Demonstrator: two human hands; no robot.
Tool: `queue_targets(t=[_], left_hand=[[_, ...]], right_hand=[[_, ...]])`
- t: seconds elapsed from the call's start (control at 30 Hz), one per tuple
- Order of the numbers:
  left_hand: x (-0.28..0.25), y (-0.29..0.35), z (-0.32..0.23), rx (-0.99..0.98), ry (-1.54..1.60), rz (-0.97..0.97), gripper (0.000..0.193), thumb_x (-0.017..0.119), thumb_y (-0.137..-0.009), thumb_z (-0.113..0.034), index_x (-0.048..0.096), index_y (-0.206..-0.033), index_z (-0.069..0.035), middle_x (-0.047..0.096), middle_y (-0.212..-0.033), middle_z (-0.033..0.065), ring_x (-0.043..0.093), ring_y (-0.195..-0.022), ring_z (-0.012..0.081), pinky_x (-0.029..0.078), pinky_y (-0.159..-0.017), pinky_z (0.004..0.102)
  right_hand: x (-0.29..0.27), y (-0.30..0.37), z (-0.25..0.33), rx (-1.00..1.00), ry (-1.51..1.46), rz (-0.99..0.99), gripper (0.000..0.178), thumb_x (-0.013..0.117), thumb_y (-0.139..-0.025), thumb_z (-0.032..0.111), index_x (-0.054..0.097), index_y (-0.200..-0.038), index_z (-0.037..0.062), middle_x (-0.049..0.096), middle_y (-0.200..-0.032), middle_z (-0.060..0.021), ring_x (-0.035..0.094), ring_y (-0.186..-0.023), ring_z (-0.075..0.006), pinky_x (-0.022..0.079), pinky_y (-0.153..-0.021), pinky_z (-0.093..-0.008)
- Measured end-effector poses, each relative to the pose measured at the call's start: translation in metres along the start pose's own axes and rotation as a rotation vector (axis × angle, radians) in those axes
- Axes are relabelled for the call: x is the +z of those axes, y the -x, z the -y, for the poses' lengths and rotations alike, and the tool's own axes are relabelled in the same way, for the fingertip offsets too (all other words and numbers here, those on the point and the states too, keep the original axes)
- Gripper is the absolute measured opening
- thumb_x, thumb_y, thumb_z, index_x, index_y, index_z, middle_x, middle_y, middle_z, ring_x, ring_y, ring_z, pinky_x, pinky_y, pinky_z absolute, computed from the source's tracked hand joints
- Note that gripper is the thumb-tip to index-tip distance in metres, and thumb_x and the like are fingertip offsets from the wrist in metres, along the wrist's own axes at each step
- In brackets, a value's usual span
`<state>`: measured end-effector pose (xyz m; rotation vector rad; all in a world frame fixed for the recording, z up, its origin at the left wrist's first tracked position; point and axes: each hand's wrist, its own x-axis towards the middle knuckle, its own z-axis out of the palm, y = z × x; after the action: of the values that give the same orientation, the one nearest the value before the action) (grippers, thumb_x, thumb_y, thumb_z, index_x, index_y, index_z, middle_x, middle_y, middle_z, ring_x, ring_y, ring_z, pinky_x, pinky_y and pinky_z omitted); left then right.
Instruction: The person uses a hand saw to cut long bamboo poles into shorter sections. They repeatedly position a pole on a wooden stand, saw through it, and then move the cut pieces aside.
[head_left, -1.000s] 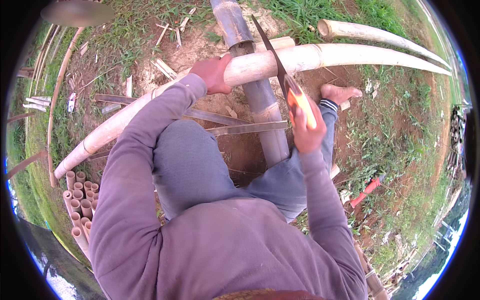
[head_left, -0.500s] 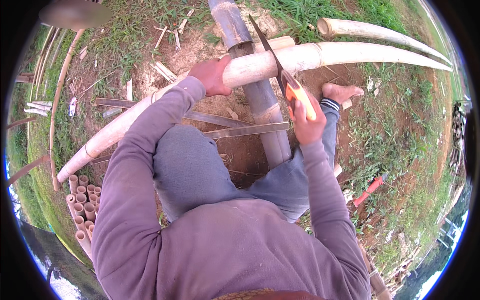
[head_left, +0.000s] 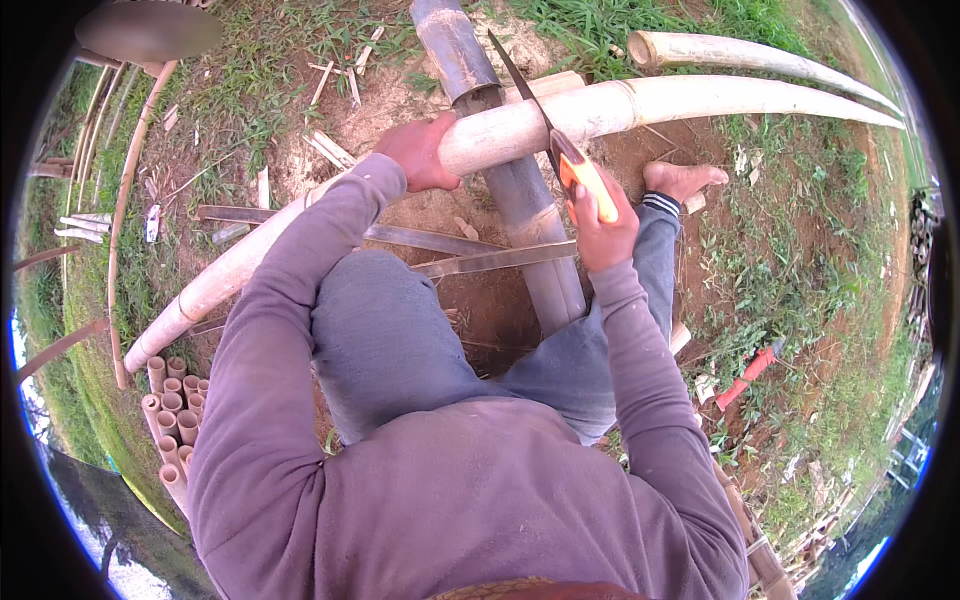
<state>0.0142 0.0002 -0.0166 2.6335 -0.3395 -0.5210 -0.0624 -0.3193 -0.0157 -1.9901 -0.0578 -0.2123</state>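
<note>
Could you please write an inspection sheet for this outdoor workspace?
Surface: bare soil with grass around.
Job's things: pale bamboo pole lying across a dark bamboo pole; handsaw, orange handle, blade on the pale pole.
Clutter: cut bamboo tubes, bamboo slats, red-handled tool.
Grippers: left hand grips the pale pole; right hand grips the saw.
Cables: nothing seen.
Surroundings: second pale pole, bare foot.

Outdoor bamboo-working yard: grass (head_left: 780, 270), bare dirt (head_left: 480, 290), cut bamboo tubes (head_left: 172, 415).
</note>
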Motion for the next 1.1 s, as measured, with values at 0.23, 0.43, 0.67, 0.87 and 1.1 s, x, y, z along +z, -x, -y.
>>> queue_targets(t=[0.23, 0.43, 0.67, 0.87, 1.1], left_hand=[[0.008, 0.011, 0.012, -0.041, -0.041, -0.026, 0.095, 0.088, -0.066, -0.049, 0.053, -0.147, -0.014, 0.075, -0.117, 0.0214, 0.072, -0.109, 0.0443, 0.057, -0.095, 0.0525], [0.014, 0.0, 0.005, 0.004, -0.041, -0.028, 0.097, 0.088, -0.066, -0.05, 0.052, -0.148, -0.013, 0.075, -0.117, 0.0214, 0.072, -0.108, 0.0439, 0.056, -0.095, 0.0524], [-0.007, 0.008, 0.001, -0.006, -0.017, -0.024, 0.091, 0.089, -0.065, -0.046, 0.054, -0.143, -0.014, 0.074, -0.115, 0.0226, 0.071, -0.106, 0.0459, 0.056, -0.093, 0.0523], [0.003, 0.008, 0.003, -0.006, -0.026, -0.009, 0.095, 0.086, -0.065, -0.046, 0.05, -0.147, -0.014, 0.071, -0.121, 0.0218, 0.071, -0.109, 0.0435, 0.057, -0.094, 0.0525], [-0.021, 0.002, 0.006, -0.065, -0.007, 0.02, 0.098, 0.087, -0.065, -0.046, 0.049, -0.15, -0.015, 0.07, -0.125, 0.0204, 0.071, -0.111, 0.0435, 0.057, -0.095, 0.0511]], right_hand=[[-0.075, 0.111, 0.035, -0.014, 0.013, 0.043, 0.047, 0.069, -0.103, 0.018, 0.062, -0.141, -0.008, 0.076, -0.127, -0.0218, 0.077, -0.114, -0.0283, 0.059, -0.099, -0.0377], [-0.037, 0.06, -0.013, -0.144, 0.111, 0.0, 0.043, 0.072, -0.1, 0.014, 0.065, -0.139, -0.0042, 0.078, -0.122, -0.0208, 0.079, -0.107, -0.0299, 0.061, -0.093, -0.037], [0.011, 0.019, -0.007, -0.004, -0.046, -0.005, 0.047, 0.073, -0.098, 0.009, 0.065, -0.144, 0.0006, 0.077, -0.126, -0.0153, 0.075, -0.11, -0.0186, 0.058, -0.096, -0.0331], [0.007, 0.02, -0.014, -0.055, -0.14, 0.024, 0.047, 0.068, -0.099, 0.008, 0.063, -0.145, -0.0032, 0.075, -0.132, -0.018, 0.073, -0.117, -0.0212, 0.056, -0.101, -0.0349], [0.021, 0.004, -0.004, -0.097, -0.151, -0.01, 0.045, 0.066, -0.101, 0.007, 0.063, -0.144, -0.0051, 0.073, -0.134, -0.019, 0.074, -0.116, -0.0236, 0.057, -0.1, -0.0354]])
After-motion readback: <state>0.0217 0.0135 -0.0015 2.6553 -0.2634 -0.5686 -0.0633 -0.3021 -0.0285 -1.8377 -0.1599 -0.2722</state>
